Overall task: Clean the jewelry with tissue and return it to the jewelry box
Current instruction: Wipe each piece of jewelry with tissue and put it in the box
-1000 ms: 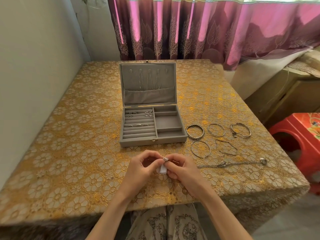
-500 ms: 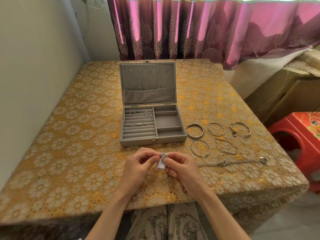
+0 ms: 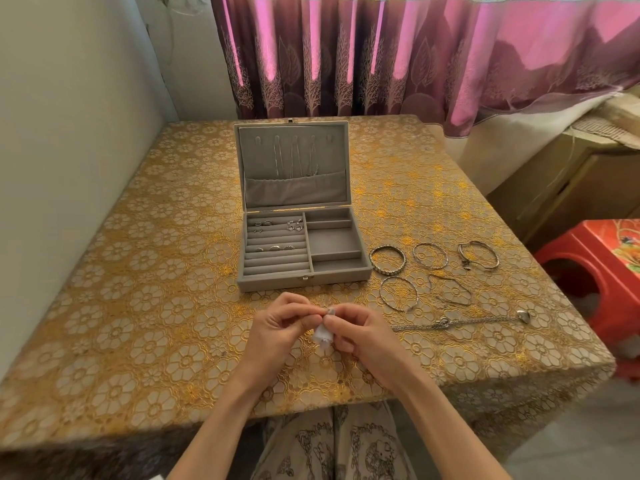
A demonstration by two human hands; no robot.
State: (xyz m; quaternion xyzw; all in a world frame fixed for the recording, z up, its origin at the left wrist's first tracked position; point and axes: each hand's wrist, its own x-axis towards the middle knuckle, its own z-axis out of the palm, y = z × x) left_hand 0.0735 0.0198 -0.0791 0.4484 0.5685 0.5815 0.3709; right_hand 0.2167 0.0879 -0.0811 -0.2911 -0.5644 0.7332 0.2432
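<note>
Tissue (image 3: 322, 336), a small white wad, sits pinched between the two hands just above the near part of the table (image 3: 138, 306), in front of the jewelry box (image 3: 301, 237). The right hand (image 3: 360, 336) has its thumb and curled fingers closed on the top of the wad. The left hand (image 3: 280, 329) meets it from the other side, fingers curled, fingertips pressed against the same spot. Something small and pale shows at the top of the wad where the fingertips meet; it may be a piece of jewelry, but it is too small to tell.

The jewelry box is grey and stands open, its lid upright. Thin chains hang inside the lid above a pocket. The left half of the tray has ring rolls with several rings (image 3: 275, 248) and small earrings (image 3: 295, 225) tucked in; the compartments on the right half hold nothing visible.

To the right of the box, five bracelets lie on the patterned gold cloth: a beaded bangle (image 3: 388, 260) just beside the box, a thin bangle (image 3: 430, 256), a bangle with a charm (image 3: 479, 255), and nearer, another thin hoop (image 3: 398, 293) and a fine wire one (image 3: 450, 289). A long chain (image 3: 460, 321) lies stretched out near the right hand.

A red plastic stool (image 3: 595, 271) stands past the table's right edge, and purple curtains (image 3: 415, 53) hang behind.
</note>
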